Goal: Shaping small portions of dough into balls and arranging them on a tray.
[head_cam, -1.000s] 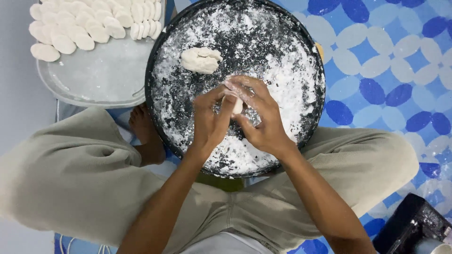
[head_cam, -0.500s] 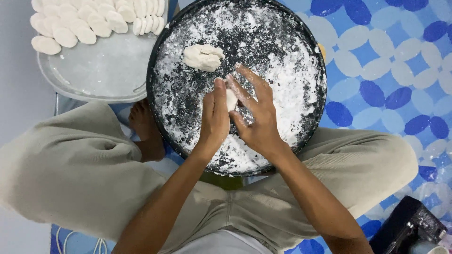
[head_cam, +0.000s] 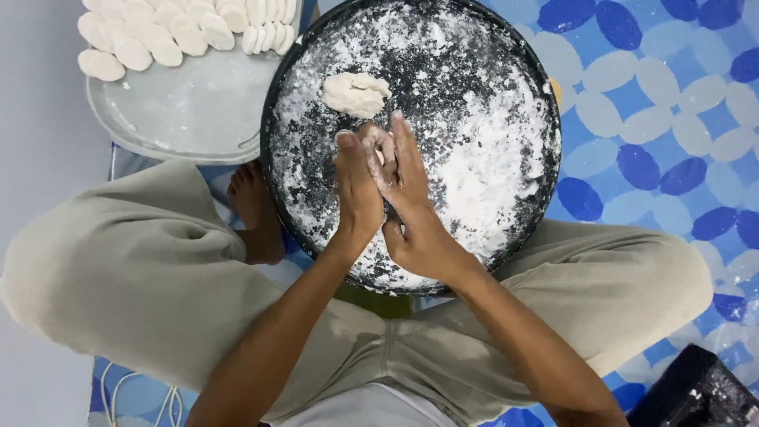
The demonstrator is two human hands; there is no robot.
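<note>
- Left hand (head_cam: 357, 186) and right hand (head_cam: 411, 202) press palm to palm over the floured black pan (head_cam: 522, 87), squeezing a small piece of dough (head_cam: 380, 156) barely visible between the fingers.
- A dough lump (head_cam: 354, 93) lies in the pan beyond the fingertips.
- A grey tray (head_cam: 182, 119) with shaped white pieces (head_cam: 158, 35) touches the pan's left rim.

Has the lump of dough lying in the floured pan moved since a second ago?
No. The lump of dough sits at the same spot in the black pan, near its far rim; only the camera view shifted slightly.
</note>
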